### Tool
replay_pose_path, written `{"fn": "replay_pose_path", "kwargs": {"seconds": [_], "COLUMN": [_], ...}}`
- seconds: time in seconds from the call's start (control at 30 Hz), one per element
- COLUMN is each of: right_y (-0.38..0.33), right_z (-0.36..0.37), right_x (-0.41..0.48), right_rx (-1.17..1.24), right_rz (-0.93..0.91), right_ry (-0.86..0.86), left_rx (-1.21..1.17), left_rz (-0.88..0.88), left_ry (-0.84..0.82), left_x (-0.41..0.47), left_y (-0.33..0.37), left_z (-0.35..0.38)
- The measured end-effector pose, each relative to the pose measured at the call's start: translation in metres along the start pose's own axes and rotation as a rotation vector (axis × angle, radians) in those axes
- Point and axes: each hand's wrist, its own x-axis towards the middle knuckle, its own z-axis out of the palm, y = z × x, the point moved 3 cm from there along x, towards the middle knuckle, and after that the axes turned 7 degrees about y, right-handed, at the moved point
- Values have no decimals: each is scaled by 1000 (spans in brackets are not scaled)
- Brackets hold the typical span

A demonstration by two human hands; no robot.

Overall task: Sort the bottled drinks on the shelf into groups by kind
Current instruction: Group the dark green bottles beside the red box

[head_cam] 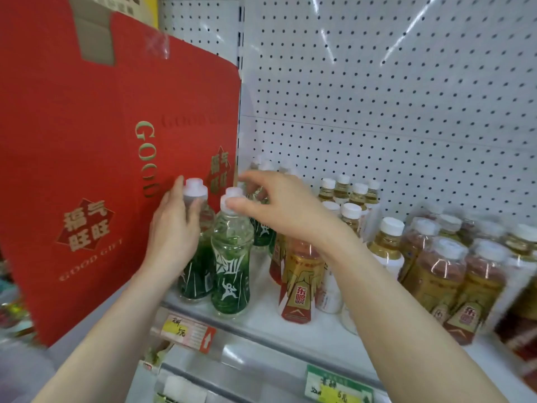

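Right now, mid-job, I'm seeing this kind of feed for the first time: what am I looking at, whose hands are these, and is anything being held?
There is no robot: one camera worn on a person's head looks down at their bare hands. The left hand grips the neck of a clear plastic green-labelled bottle with a white cap. The right hand pinches the cap of a second green-labelled bottle beside it. Both stand on a white metal shelf, next to a red-and-gold labelled bottle, pale yellow white-capped bottles and a big red cardboard box.
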Motion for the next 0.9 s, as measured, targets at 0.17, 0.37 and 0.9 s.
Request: {"fn": "replay_pose_path", "kwargs": {"seconds": [0.17, 0.37, 0.9], "right_y": [0, 41, 103], "right_z": [26, 29, 18], "right_x": [39, 78, 156], "right_rx": [-57, -191, -311], "right_rz": [-21, 92, 260], "right_ry": [-184, -183, -284], "left_rx": [-156, -184, -222], "left_rz": [-32, -23, -97], "left_ry": [39, -4, -200], "left_x": [10, 32, 45], "left_y": [-7, -4, -9], "left_z": [1, 42, 58]}}
